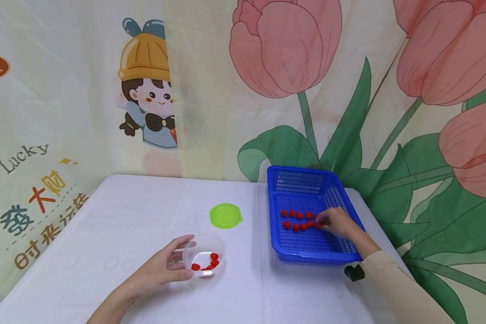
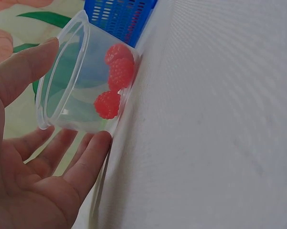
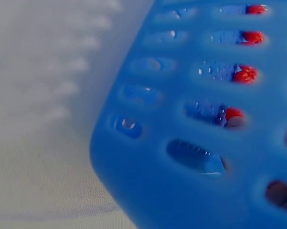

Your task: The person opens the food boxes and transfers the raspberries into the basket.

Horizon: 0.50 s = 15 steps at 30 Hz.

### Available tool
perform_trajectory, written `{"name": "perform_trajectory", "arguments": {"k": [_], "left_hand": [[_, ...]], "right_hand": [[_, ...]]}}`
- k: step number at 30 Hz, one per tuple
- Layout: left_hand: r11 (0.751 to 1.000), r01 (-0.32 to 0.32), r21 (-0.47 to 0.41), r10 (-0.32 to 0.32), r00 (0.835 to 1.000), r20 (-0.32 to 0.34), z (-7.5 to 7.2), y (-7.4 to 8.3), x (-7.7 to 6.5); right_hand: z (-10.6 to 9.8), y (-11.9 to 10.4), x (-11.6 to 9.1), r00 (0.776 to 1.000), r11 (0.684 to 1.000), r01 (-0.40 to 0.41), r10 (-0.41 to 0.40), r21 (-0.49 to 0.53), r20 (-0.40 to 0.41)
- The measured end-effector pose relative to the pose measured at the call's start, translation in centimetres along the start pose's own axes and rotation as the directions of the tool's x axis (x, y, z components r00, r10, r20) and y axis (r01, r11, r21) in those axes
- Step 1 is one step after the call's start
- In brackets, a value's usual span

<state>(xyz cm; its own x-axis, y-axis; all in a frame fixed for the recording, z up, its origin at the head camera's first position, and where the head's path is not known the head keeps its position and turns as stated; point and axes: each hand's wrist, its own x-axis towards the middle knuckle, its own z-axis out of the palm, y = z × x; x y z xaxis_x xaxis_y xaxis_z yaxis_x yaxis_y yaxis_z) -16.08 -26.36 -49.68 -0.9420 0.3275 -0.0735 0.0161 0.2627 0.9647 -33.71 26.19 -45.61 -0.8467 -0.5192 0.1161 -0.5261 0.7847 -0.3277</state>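
My left hand (image 1: 155, 272) holds a clear plastic cup (image 1: 202, 243), its thumb on the near side and its fingers round the far side. In the left wrist view several red raspberries (image 2: 120, 72) lie at the bottom of that cup. Over on the right, my right hand (image 1: 338, 222) reaches down into a blue plastic basket (image 1: 308, 256). Its fingertips pinch a raspberry (image 1: 319, 225) at the right end of two rows. Other raspberries (image 1: 299, 216) lie in those rows on the basket floor. The basket's slotted wall (image 3: 148, 181) mostly hides this hand in the right wrist view.
A light-green lid (image 1: 225, 216) lies flat on the white-covered table (image 1: 117, 216), between cup and basket and farther back. Behind the table hangs a printed cloth (image 1: 206, 90) with tulips and a cartoon figure. The basket stands near the table's right edge.
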Motion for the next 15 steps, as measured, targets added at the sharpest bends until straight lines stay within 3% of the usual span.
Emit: {"name": "perform_trajectory", "arguments": {"k": [15], "left_hand": [[1.0, -0.008, -0.016, 0.008, 1.0, 0.008, 0.0, 0.01, -0.05]], "right_hand": [[0.18, 0.11, -0.11, 1.0, 1.0, 0.023, -0.023, -0.008, -0.019]]}}
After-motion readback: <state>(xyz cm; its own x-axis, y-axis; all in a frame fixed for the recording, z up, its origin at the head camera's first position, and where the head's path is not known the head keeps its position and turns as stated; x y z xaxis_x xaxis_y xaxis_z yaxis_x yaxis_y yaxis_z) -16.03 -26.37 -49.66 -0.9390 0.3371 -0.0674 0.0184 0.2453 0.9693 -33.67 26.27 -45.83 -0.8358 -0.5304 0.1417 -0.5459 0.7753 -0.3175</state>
